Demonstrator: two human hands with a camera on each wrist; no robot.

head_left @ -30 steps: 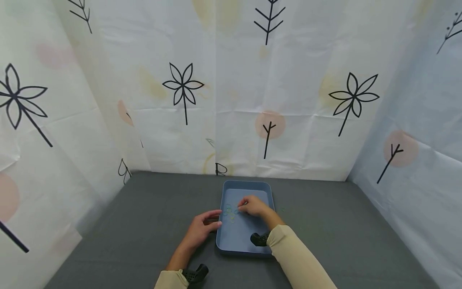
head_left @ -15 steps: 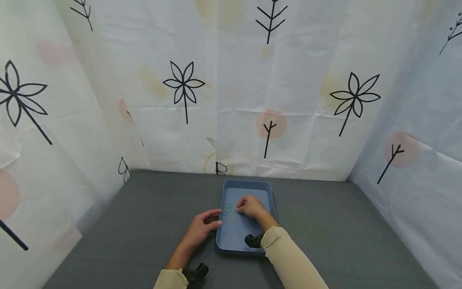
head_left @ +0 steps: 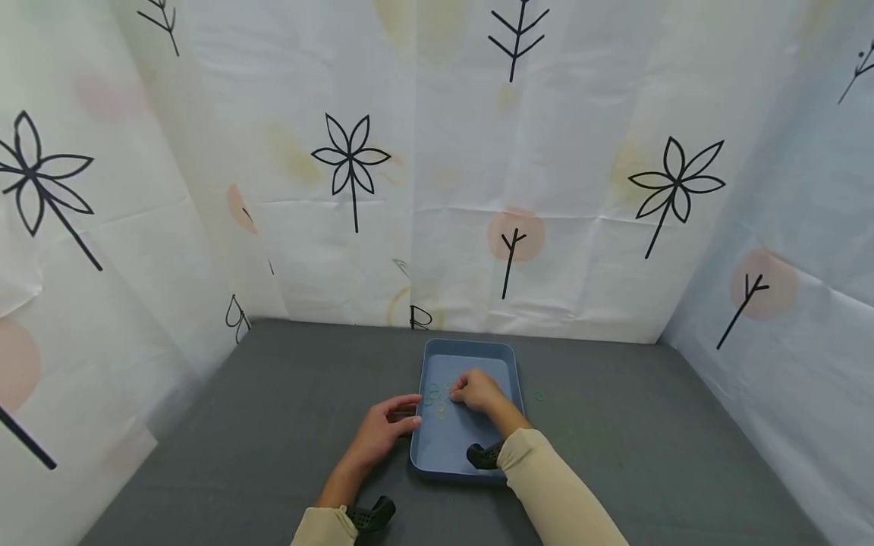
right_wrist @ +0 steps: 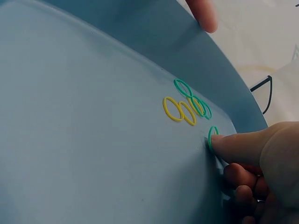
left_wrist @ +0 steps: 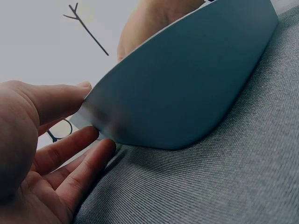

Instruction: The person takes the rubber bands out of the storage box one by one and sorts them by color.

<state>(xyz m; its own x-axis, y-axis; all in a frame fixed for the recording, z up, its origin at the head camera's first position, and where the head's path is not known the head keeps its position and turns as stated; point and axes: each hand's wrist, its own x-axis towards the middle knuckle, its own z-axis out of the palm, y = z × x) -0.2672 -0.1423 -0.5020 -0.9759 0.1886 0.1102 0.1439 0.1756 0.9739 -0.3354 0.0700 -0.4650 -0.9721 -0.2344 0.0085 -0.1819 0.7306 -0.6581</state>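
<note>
A blue rectangular tray (head_left: 437, 451) lies on the grey tabletop. My left hand (head_left: 378, 434) is at its left side, fingers fairly straight and spread; in the left wrist view the fingertips (left_wrist: 106, 145) meet the outer wall and the thumb reaches the rim. My right hand (head_left: 478, 392) reaches inside the tray with fingers curled. In the right wrist view its thumb overlaps a green rubber band (right_wrist: 210, 140), pinched low at the tray floor; the fingers behind the thumb are partly hidden. Beside it lie several rubber bands, yellow (right_wrist: 164, 108) and green (right_wrist: 176, 84), near the tray wall.
Another small green ring (head_left: 539, 396) lies on the grey cloth (head_left: 614, 425) right of the tray. A white patterned curtain (head_left: 451, 174) stands around the back and sides. Black wrist devices (head_left: 371, 516) are worn at both sleeves.
My right forearm has shifted slightly left, while the right fingertips stay at about the same spot in the tray. The left hand keeps its place by the rim.
</note>
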